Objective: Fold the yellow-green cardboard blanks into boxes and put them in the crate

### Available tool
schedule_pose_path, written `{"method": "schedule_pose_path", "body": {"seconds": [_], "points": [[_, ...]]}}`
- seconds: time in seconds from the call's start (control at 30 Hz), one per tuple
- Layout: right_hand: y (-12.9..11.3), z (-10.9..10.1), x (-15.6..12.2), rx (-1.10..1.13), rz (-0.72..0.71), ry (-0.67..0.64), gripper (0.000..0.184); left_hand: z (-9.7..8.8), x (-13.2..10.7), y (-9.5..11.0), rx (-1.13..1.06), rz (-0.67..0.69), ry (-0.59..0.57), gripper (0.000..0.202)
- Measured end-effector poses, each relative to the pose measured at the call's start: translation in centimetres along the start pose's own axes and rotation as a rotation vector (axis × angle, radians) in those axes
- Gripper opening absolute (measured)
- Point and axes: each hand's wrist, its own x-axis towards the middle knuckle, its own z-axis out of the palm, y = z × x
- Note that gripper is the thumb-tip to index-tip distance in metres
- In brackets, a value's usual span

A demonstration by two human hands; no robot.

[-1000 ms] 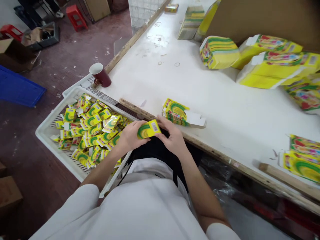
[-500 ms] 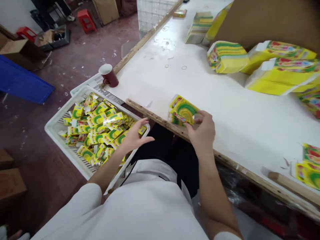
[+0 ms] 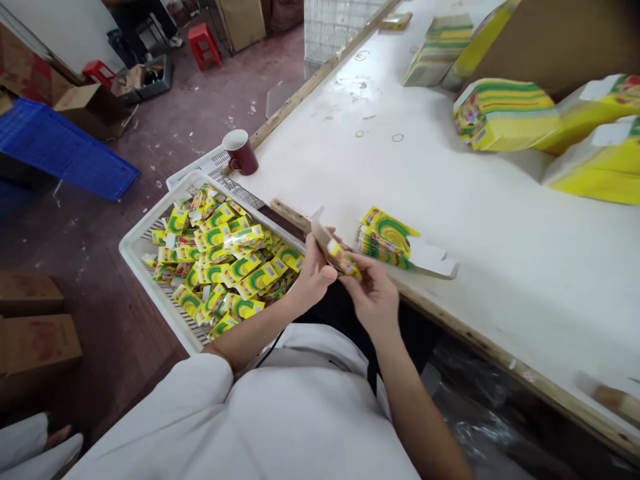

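Observation:
My left hand (image 3: pixel 313 275) and my right hand (image 3: pixel 373 298) meet in front of my body, both closed on one flat yellow-green carton blank (image 3: pixel 336 252) held edge-on above the table's front edge. Just right of it, a small stack of flat carton blanks (image 3: pixel 387 237) lies on the white table (image 3: pixel 475 220). To my left stands a white plastic crate (image 3: pixel 145 250) holding several folded yellow-green small boxes (image 3: pixel 225 257).
A dark red mug (image 3: pixel 241 152) stands at the table's left corner. Large bundles of yellow cartons (image 3: pixel 505 115) and a brown cardboard box (image 3: pixel 575 37) fill the far right. A blue crate (image 3: pixel 60 150), red stools and cardboard boxes sit on the floor at left.
My left hand let a folded box go into the crate while my right hand took a blank from the stack. Both hands have now come together on that blank.

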Motion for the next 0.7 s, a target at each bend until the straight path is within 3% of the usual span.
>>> {"method": "schedule_pose_path", "body": {"seconds": [0.17,0.3,0.37,0.43,0.5,0.6,0.63,0.7], "points": [[0.2,-2.7,0.3,-0.173,-0.137,0.037,0.015,-2.9,-0.3,0.1,0.061,-0.148,-0.090,0.060],[-0.4,-3.8,-0.1,-0.521,-0.343,0.095,0.028,-5.6,1.0,2.6,0.193,0.041,-0.325,0.083],[-0.9,-3.7,-0.4,-0.655,-0.450,0.034,0.035,-5.9,1.3,3.6,0.391,0.155,-0.432,0.099],[-1.4,-3.2,-0.7,-0.682,-0.496,-0.019,0.035,-5.4,1.1,4.0,0.590,0.158,-0.553,0.101],[-1.7,-2.5,-1.0,-0.595,-0.455,0.065,0.039,-4.3,0.5,3.7,0.693,0.110,-0.588,0.084],[-1.5,-1.6,-1.0,-0.253,-0.224,0.246,0.069,-3.0,-0.6,2.9,0.742,0.133,-0.511,0.073],[-1.2,-1.4,-0.9,-0.104,-0.117,0.219,0.068,-2.7,-0.9,2.6,0.745,0.164,-0.494,0.075],[-0.7,-1.0,-0.8,0.163,0.108,0.044,0.057,-2.3,-1.5,2.1,0.727,0.237,-0.519,0.079]]}}
